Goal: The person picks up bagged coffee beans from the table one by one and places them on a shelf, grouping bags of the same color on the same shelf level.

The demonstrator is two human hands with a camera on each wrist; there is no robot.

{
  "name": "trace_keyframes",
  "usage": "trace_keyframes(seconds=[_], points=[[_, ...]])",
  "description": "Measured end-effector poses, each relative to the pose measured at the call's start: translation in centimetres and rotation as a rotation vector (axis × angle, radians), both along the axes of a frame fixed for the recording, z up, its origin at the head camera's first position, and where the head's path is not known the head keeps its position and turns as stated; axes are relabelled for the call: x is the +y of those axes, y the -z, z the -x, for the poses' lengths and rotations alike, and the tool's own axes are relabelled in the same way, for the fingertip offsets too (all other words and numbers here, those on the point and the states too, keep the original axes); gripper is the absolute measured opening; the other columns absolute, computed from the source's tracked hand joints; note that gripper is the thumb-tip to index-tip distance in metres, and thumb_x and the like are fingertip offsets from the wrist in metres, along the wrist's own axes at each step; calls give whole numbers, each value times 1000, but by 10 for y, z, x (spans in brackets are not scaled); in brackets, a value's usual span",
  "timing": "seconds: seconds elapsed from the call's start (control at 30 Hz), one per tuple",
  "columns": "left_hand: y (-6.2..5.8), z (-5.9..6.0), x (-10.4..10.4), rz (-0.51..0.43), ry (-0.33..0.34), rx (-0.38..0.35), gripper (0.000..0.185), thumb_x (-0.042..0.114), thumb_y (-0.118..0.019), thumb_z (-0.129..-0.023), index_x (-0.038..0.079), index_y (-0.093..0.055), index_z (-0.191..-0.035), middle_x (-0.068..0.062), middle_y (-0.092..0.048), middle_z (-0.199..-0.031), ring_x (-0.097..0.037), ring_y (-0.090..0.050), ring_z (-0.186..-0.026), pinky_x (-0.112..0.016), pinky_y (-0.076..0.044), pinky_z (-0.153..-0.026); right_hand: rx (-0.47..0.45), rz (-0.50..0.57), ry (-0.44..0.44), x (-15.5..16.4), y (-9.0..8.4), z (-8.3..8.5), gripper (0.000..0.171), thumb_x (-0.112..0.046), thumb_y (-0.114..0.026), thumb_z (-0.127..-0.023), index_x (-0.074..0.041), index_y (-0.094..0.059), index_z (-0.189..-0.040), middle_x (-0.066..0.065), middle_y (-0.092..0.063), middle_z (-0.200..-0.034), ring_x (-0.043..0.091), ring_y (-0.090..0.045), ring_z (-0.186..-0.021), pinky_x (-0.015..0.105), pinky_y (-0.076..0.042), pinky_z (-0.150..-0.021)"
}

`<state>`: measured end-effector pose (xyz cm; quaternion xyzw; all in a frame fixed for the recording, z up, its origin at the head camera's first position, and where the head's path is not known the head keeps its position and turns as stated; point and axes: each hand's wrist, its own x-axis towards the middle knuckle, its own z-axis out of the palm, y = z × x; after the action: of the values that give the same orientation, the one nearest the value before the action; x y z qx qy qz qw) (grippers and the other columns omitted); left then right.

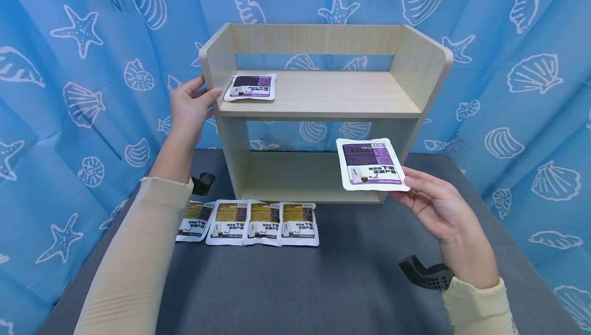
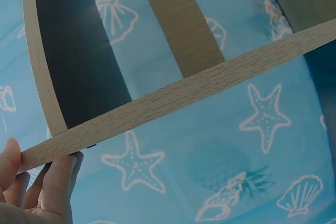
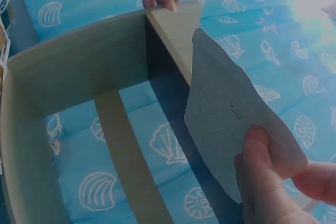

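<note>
A pale wooden two-level shelf [image 1: 323, 101] stands on a dark grey table [image 1: 323, 283]. My left hand [image 1: 188, 105] grips the shelf's left side panel [image 2: 105, 124], thumb in front and fingers [image 2: 58, 187] behind. One purple-and-white sachet [image 1: 251, 87] lies on the upper shelf at its left end. My right hand [image 1: 436, 207] pinches another purple sachet [image 1: 371, 164] by its lower right corner, holding it in front of the shelf's right side. In the right wrist view the sachet's grey back [image 3: 231, 135] faces the camera.
Several yellow-and-white sachets [image 1: 251, 222] lie in an overlapping row on the table in front of the shelf's left half. A blue curtain [image 1: 508, 68] printed with shells and starfish surrounds the table. The lower shelf level [image 1: 304, 176] holds nothing.
</note>
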<state>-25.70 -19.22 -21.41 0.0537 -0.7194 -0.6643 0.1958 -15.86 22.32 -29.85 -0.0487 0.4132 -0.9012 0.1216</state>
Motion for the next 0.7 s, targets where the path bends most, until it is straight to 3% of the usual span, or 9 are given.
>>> trace_keyframes(seconds=[0.47, 0.7], points=[[-1, -1, 2, -17, 5, 9, 49, 15, -66, -93, 17, -53, -140, -4, -51, -143, -19, -51, -128, -44, -43, -101, 51, 67, -39, 9, -20, 6, 31, 11, -42, -98, 6, -69, -111, 17, -67, -114, 30, -67, -100, 39, -55, -83], [-1, 0, 2, -17, 8, 1, 50, 16, -67, -93, 17, -53, -141, -4, -51, -143, -20, -51, -128, -45, -43, -101, 43, 84, -17, 11, -31, 11, 30, 12, -43, -97, 6, -69, -111, 17, -67, -114, 32, -67, -100, 40, -55, -83]])
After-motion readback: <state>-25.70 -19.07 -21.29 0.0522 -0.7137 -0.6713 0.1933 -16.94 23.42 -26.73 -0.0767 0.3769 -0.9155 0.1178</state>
